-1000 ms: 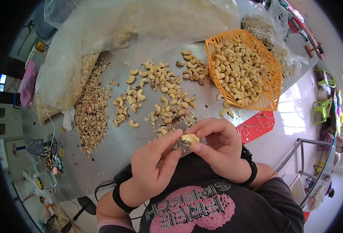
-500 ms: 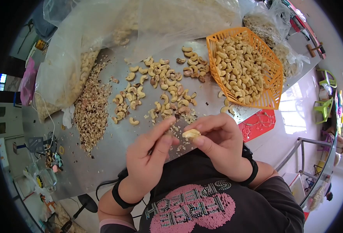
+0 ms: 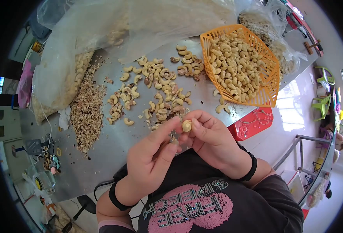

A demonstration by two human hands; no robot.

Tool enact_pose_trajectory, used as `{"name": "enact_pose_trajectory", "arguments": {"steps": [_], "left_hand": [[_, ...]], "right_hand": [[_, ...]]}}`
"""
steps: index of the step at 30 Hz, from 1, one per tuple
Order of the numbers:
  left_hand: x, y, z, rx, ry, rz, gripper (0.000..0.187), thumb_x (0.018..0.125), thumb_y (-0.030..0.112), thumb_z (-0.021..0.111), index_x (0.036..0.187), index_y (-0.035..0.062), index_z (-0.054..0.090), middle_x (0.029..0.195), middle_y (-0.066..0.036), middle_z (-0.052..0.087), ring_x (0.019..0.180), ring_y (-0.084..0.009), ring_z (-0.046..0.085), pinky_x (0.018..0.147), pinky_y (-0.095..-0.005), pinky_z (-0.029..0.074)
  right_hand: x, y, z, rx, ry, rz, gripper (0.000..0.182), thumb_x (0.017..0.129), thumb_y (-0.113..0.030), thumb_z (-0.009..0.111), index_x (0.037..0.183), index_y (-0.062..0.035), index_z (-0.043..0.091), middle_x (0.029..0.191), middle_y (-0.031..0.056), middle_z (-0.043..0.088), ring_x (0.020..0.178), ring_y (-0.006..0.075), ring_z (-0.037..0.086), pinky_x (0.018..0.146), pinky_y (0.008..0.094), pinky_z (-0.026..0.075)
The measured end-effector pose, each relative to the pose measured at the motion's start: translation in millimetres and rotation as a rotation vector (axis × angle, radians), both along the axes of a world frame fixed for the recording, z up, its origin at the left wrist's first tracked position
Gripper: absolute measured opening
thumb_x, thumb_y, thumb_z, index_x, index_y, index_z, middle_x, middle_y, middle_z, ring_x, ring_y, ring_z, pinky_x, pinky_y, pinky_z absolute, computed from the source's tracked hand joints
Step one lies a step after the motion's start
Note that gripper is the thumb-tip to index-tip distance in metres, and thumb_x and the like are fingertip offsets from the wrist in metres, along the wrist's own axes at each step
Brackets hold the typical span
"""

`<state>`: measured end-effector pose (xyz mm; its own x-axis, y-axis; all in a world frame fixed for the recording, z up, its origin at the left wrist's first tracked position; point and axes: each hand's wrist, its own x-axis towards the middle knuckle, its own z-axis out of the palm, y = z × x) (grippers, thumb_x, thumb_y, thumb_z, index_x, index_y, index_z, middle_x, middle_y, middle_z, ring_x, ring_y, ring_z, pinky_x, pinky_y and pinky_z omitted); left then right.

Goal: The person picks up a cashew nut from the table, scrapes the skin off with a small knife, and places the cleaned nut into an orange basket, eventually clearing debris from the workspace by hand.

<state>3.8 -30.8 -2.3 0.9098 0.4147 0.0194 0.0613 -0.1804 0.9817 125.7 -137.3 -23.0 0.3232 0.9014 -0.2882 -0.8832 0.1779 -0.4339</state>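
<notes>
Between the thumb and fingers of my right hand is a pale cashew, over the table's near edge. My left hand is beside it, its fingertips close to the nut, thumb and index finger pinched; a small pale bit seems to show at the thumb tip, too small to make out. Just beyond my hands, loose cashews lie in clusters on the metal table. An orange basket full of cashews stands at the right.
A heap of skin crumbs lies left of the loose cashews. Large clear plastic bags of cashews stand at the left and back. More bags sit behind the basket. A red stool is below the table's right edge.
My right hand has moved left, bringing the cashew up to my left fingertips, and the nut has turned. The whole view has shifted slightly.
</notes>
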Motion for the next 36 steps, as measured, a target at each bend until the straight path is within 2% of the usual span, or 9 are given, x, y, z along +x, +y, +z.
{"name": "enact_pose_trajectory", "arguments": {"steps": [3,10,15,17,23,25,29,33,36], "left_hand": [[1,-3,3,-0.048,0.015,0.044,0.038,0.08,0.001,0.05,0.118,0.0014,0.044,0.071,-0.003,0.051,0.057,-0.0062,0.045,0.057,-0.0184,0.041],[3,0,-9,0.152,-0.087,0.056,0.037,0.08,0.002,0.05,0.117,0.0034,0.045,0.068,-0.001,0.052,0.054,-0.0054,0.045,0.051,-0.018,0.037],[3,4,10,-0.464,0.123,0.004,0.03,0.087,0.011,0.04,0.115,0.0012,0.046,0.064,-0.003,0.054,0.049,-0.0039,0.041,0.046,-0.0159,0.033],[0,3,7,-0.375,0.093,0.048,0.03,0.087,0.012,0.039,0.114,0.0009,0.046,0.064,-0.003,0.054,0.049,-0.0035,0.04,0.046,-0.0155,0.033],[-5,12,5,-0.162,-0.098,0.231,0.03,0.088,0.013,0.038,0.114,0.0002,0.045,0.065,-0.004,0.054,0.048,-0.0027,0.038,0.045,-0.0144,0.031],[-6,16,5,-0.143,-0.14,0.265,0.03,0.088,0.013,0.038,0.114,0.0001,0.045,0.065,-0.004,0.054,0.048,-0.0025,0.037,0.045,-0.0143,0.03],[-2,28,6,-0.056,-0.032,0.393,0.027,0.086,0.011,0.041,0.11,-0.0002,0.048,0.065,-0.003,0.052,0.05,-0.0021,0.038,0.046,-0.0143,0.029],[0,61,-5,0.366,0.122,0.423,0.022,0.083,0.009,0.047,0.103,0.0008,0.053,0.065,-0.001,0.051,0.054,-0.0035,0.043,0.049,-0.017,0.034],[-1,80,-2,0.31,0.254,0.493,0.019,0.082,0.011,0.05,0.097,0.0016,0.055,0.066,-0.002,0.053,0.057,-0.0071,0.047,0.054,-0.0201,0.038]], "right_hand": [[0,0,-1,0.003,-0.039,-0.008,0.014,0.084,-0.012,0.05,0.093,-0.0022,0.048,0.084,0.0059,0.056,0.076,0.0121,0.055,0.07,0.0246,0.044],[-2,-1,-5,0.009,-0.139,-0.031,0.012,0.082,-0.012,0.053,0.088,-0.0029,0.048,0.082,0.0057,0.056,0.071,0.0116,0.054,0.065,0.0228,0.044],[3,-4,1,0.047,-0.014,0.057,0.01,0.081,-0.011,0.054,0.087,-0.0029,0.049,0.078,0.0054,0.056,0.068,0.01,0.054,0.061,0.0198,0.043],[10,-7,1,0.037,-0.07,0.034,0.011,0.081,-0.01,0.055,0.086,-0.0021,0.049,0.078,0.0054,0.057,0.068,0.01,0.054,0.062,0.0206,0.043],[67,-18,20,-0.122,-0.637,-0.686,0.018,0.077,-0.006,0.057,0.092,-0.0014,0.048,0.083,0.0075,0.057,0.074,0.0126,0.054,0.071,0.0246,0.042],[83,-22,18,-0.378,-1.119,-0.949,0.024,0.076,-0.005,0.058,0.098,-0.0023,0.047,0.083,0.0052,0.055,0.075,0.0125,0.053,0.072,0.0243,0.042],[58,-26,13,-0.318,-0.93,-0.83,0.029,0.075,-0.003,0.058,0.101,-0.0038,0.046,0.084,0.0022,0.052,0.077,0.0102,0.051,0.07,0.0221,0.04],[26,-24,-1,-0.122,-0.663,-0.314,0.027,0.076,-0.002,0.058,0.099,-0.0039,0.046,0.084,0.0004,0.05,0.077,0.0065,0.047,0.068,0.019,0.038],[11,-20,-6,-0.095,-0.568,-0.09,0.023,0.077,-0.002,0.057,0.097,-0.0037,0.047,0.084,0.0001,0.05,0.077,0.0057,0.046,0.067,0.0186,0.038]]}}
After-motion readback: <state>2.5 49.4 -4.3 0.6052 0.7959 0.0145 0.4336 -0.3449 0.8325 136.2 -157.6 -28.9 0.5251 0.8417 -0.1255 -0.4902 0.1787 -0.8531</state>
